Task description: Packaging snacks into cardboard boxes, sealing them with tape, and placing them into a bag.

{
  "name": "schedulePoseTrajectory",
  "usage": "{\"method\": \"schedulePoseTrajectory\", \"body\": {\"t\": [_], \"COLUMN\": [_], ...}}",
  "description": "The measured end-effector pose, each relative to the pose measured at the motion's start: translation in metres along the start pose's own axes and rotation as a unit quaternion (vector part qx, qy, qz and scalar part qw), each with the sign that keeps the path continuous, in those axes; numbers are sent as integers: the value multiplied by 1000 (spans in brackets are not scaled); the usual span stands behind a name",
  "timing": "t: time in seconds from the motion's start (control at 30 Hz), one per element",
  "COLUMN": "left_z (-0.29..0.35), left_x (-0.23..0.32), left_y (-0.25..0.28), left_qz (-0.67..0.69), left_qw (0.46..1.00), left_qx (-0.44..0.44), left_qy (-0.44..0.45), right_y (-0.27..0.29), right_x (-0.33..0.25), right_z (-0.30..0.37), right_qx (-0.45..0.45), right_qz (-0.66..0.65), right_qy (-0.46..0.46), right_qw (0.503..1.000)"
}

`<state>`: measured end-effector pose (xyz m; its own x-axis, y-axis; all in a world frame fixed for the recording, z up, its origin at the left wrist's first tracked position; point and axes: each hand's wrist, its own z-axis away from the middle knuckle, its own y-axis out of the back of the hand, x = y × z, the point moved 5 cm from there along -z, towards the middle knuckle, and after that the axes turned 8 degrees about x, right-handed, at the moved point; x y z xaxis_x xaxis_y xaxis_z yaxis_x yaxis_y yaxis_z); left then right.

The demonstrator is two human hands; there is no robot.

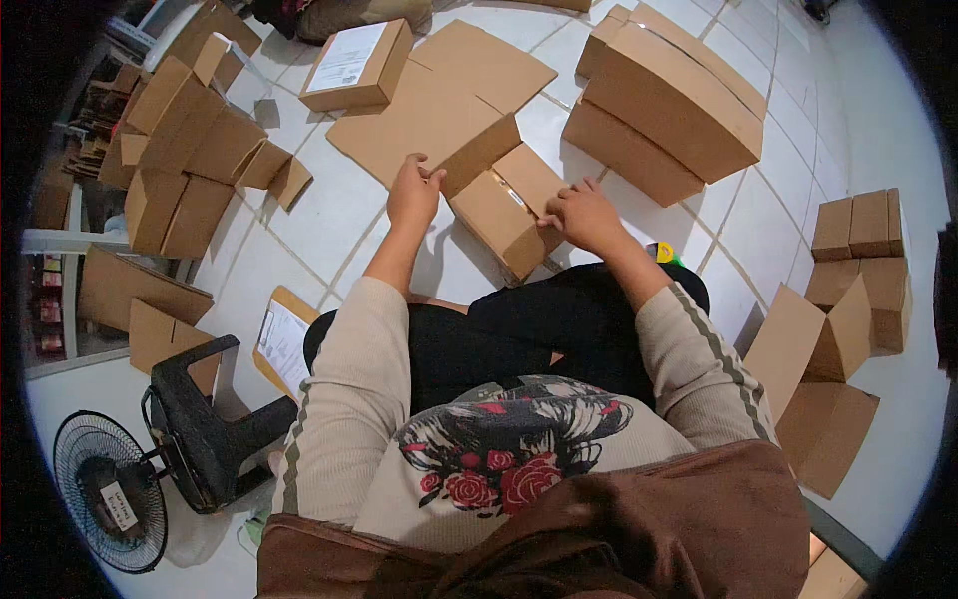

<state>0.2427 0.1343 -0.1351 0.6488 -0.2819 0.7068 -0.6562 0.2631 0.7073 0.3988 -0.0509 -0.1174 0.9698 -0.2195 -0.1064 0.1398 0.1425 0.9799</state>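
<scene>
A brown cardboard box lies on the floor in front of my crossed legs. Its top panels are folded inward with a narrow slit between them, and a wide unfolded lid sheet spreads out beyond it. At the left corner of the raised back panel is my left hand, thumb and fingers apart; whether it touches the cardboard I cannot tell. My right hand has its fingers bent over the box's right edge, gripping it.
A closed box with a white label lies beyond the sheet. Larger boxes stand at right, stacked cartons by the wall. Open cartons crowd the left, near a clipboard and a fan. A yellow-green tape measure sits by my right knee.
</scene>
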Motion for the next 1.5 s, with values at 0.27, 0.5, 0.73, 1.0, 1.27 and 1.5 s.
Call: {"method": "schedulePoseTrajectory", "body": {"t": [0.27,0.5,0.73,1.0,1.27,1.5], "left_z": [76,76,74,61,59,62], "left_x": [66,65,-7,-14,-26,-39], "left_y": [-46,0,-15,-37,-7,-8], "left_qz": [-142,-228,173,180,177,150], "left_qw": [881,908,978,942,936,972], "left_qx": [-10,-44,-50,-262,-271,-137], "left_qy": [-451,-349,109,107,136,122], "right_y": [14,-18,-17,-16,33,19], "right_x": [0,59,64,81,27,-13], "right_z": [-10,-17,26,40,-10,-94], "right_qx": [-91,-55,-119,-57,250,-29], "right_qz": [-58,-126,-569,-453,135,92], "right_qy": [-151,-203,-281,-218,-96,20], "right_qw": [983,969,764,862,954,995]}}
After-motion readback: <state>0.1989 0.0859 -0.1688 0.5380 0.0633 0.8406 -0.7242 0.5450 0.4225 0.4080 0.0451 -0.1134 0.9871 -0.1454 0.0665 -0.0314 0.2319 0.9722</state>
